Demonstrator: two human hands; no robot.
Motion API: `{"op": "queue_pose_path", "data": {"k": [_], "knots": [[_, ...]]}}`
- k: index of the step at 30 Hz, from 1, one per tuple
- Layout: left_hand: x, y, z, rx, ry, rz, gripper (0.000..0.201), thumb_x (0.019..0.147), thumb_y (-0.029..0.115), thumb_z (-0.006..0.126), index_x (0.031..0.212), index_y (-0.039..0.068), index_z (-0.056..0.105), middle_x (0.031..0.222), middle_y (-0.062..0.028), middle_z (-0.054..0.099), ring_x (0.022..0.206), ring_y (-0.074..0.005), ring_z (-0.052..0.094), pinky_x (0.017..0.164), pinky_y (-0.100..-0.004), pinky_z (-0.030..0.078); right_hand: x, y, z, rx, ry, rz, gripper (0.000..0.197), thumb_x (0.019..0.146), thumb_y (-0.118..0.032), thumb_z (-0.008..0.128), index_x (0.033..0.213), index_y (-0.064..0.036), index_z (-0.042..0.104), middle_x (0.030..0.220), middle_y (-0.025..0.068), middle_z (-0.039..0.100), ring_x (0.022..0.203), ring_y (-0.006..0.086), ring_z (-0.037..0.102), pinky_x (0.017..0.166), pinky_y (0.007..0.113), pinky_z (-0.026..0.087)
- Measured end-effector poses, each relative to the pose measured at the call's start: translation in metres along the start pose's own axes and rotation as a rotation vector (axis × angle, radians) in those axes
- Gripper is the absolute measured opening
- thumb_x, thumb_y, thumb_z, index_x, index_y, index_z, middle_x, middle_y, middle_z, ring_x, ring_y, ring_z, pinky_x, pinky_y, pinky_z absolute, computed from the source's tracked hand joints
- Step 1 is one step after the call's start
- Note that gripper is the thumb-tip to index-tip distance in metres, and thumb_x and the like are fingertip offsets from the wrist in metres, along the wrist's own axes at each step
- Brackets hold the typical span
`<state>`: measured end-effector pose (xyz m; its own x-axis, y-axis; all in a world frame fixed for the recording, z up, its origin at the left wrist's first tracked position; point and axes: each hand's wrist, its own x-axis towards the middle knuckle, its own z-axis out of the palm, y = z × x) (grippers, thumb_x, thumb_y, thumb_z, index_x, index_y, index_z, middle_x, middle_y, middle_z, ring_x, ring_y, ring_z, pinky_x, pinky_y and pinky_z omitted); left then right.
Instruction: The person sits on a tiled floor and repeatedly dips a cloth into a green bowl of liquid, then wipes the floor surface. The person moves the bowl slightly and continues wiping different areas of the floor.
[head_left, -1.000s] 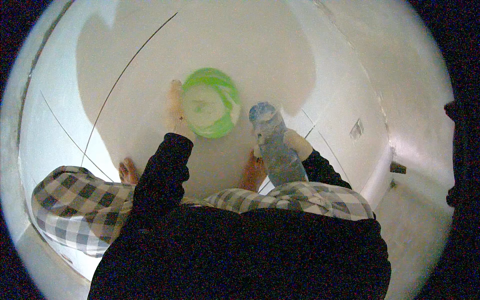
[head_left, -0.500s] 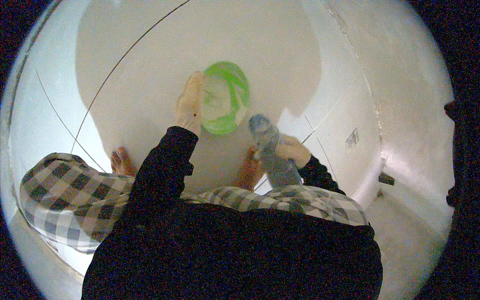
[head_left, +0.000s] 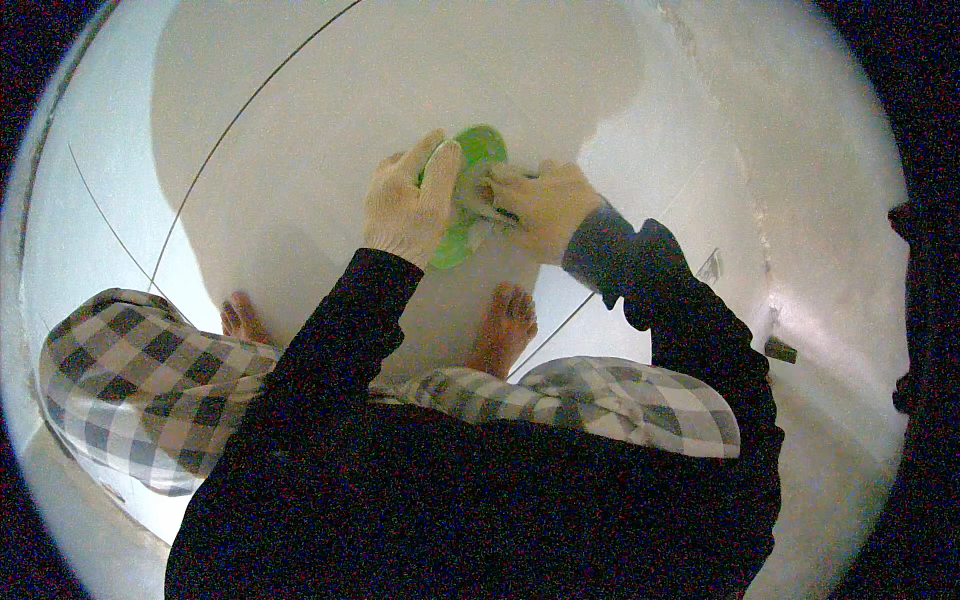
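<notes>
A round green dish [head_left: 483, 142] with paler patches lies ahead of me, low over the floor. Both hands cover much of it. My left hand [head_left: 412, 200] is closed at its left side, with a bit of green showing between thumb and fingers. From the right, my right hand [head_left: 548, 205] reaches over the dish with its fingers bent together. A pale, blurred shape with a small dark edge shows at its fingertips; its kind cannot be made out. The fingertips of the two hands are close but apart.
My bare feet [head_left: 508, 325] and checked trousers [head_left: 150, 390] frame the near side. Pale tiled floor [head_left: 300, 150] with dark joint lines spreads around, under a broad shadow. At the right stands a pale wall with a small dark block [head_left: 781, 349] near its foot.
My right hand has moved up and left from beside my right foot to the dish. The grey, long soft-looking thing near it no longer shows. My left fingers have curled over the dish's edge.
</notes>
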<state>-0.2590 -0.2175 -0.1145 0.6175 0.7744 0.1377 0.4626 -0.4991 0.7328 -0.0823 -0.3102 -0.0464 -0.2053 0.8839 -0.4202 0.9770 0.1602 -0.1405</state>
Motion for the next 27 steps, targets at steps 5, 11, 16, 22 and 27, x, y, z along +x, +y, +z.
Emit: {"op": "queue_pose_path", "data": {"k": [5, 11, 16, 22, 27], "knots": [[-0.001, -0.006, -0.004, -0.122, 0.043, -0.057, 0.045, 0.093, 0.042, 0.054, 0.118, 0.006, 0.066, 0.101, -0.0234, 0.066, 0.1, -0.0384, 0.061, 0.09, -0.0446, 0.047, -0.01, 0.0, -0.005, 0.635, -0.186, 0.089, 0.046, 0.086, -0.034, 0.055, 0.128, -0.016, 0.058, 0.113, 0.0173, 0.066, 0.098, 0.0381, 0.065, 0.086, 0.046, 0.051], [0.007, 0.011, -0.002, -0.072, -0.038, -0.205, 0.045, 0.094, 0.044, 0.052, 0.116, 0.008, 0.068, 0.1, -0.0233, 0.067, 0.1, -0.0387, 0.061, 0.091, -0.0446, 0.046, -0.026, 0.015, -0.007, 0.37, -0.108, 0.159, 0.053, 0.084, -0.029, 0.056, 0.135, -0.0182, 0.051, 0.12, 0.0205, 0.062, 0.108, 0.0396, 0.061, 0.092, 0.045, 0.049], [0.009, 0.021, -0.002, -0.096, 0.096, -0.24, 0.047, 0.094, 0.046, 0.051, 0.116, 0.008, 0.068, 0.099, -0.0237, 0.067, 0.097, -0.0403, 0.062, 0.091, -0.0463, 0.046, -0.036, -0.012, 0.005, 0.53, 0.042, 0.069, 0.044, 0.093, -0.044, 0.048, 0.132, -0.0245, 0.052, 0.108, 0.0153, 0.068, 0.095, 0.0403, 0.065, 0.082, 0.048, 0.054], [0.011, 0.028, -0.006, -0.115, 0.095, -0.267, 0.047, 0.095, 0.044, 0.05, 0.115, 0.006, 0.067, 0.102, -0.0245, 0.067, 0.1, -0.0415, 0.062, 0.091, -0.047, 0.046, -0.043, 0.002, 0.039, 0.95, -0.392, 0.007, 0.042, 0.09, -0.029, 0.056, 0.125, -0.0068, 0.059, 0.116, 0.016, 0.065, 0.101, 0.0285, 0.064, 0.09, 0.038, 0.051], [0.016, 0.049, -0.008, -0.294, 0.045, -0.39, 0.046, 0.095, 0.042, 0.05, 0.113, 0.003, 0.068, 0.105, -0.0241, 0.067, 0.1, -0.0406, 0.063, 0.091, -0.0465, 0.047, -0.065, 0.045, 0.048, 1.085, -0.171, -0.233, 0.033, 0.087, -0.029, 0.063, 0.113, -0.0087, 0.063, 0.102, 0.0111, 0.068, 0.091, 0.025, 0.066, 0.082, 0.039, 0.052]]}}
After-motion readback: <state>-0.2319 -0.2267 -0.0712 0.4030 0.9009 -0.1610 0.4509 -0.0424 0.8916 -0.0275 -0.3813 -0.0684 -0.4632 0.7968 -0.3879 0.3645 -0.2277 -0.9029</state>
